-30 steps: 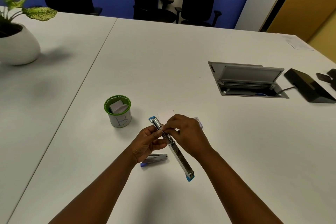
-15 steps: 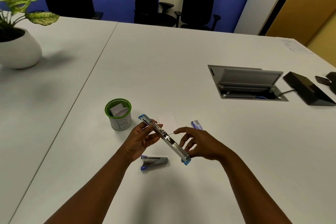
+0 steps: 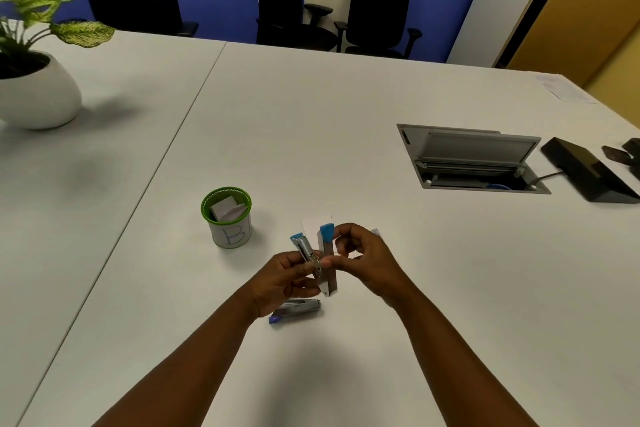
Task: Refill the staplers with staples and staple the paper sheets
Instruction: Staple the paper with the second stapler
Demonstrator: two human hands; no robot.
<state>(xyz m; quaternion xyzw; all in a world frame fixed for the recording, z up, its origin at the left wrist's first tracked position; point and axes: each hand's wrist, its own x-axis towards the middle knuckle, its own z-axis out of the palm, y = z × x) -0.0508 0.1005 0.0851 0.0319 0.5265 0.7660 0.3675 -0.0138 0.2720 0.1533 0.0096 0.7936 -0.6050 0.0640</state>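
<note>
Now, centre frame: left hand (image 3: 287, 274) grips the opened stapler (image 3: 317, 258) at its hinge; right hand's (image 3: 367, 260) fingers (image 3: 341, 248) curl on its blue-tipped arm, seemingly folding it closed.

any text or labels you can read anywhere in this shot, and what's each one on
"B", handwritten in blue, on the white side of the green-rimmed cup; a further stroke after it is cut off by the curve.
Paper sheet at the table's far right edge: faint print, too small to read.
Staplers and folded papers in the cup: no legible text.
</note>
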